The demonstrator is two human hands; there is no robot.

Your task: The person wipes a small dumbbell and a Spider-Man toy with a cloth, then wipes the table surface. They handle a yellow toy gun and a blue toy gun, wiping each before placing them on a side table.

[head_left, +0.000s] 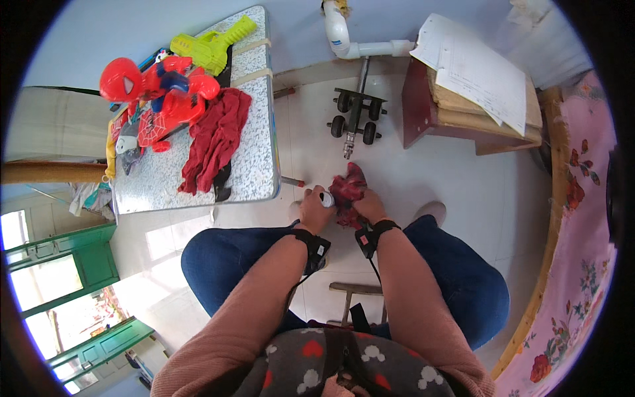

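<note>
Low over the floor between my knees, my left hand (315, 210) is closed around a small white cylindrical piece (327, 199) with a dark round opening. Beside it my right hand (372, 206) grips a crumpled dark red cloth (349, 185). The cloth lies against the white piece and hangs below my fingers. Just beyond the cloth, a black wheeled base (356, 114) with a metal shaft lies on the floor. My fingertips are partly hidden, and the exact kind of the white piece is unclear.
To the left stands a speckled table (254, 152) with a red toy figure on a vehicle (165, 99), a yellow-green toy gun (213, 46) and a red cloth (215, 142). White pipe (380, 48) runs along the wall. A wooden box (423, 109) carries papers (479, 76); a flowered bedspread (575, 264) is at right.
</note>
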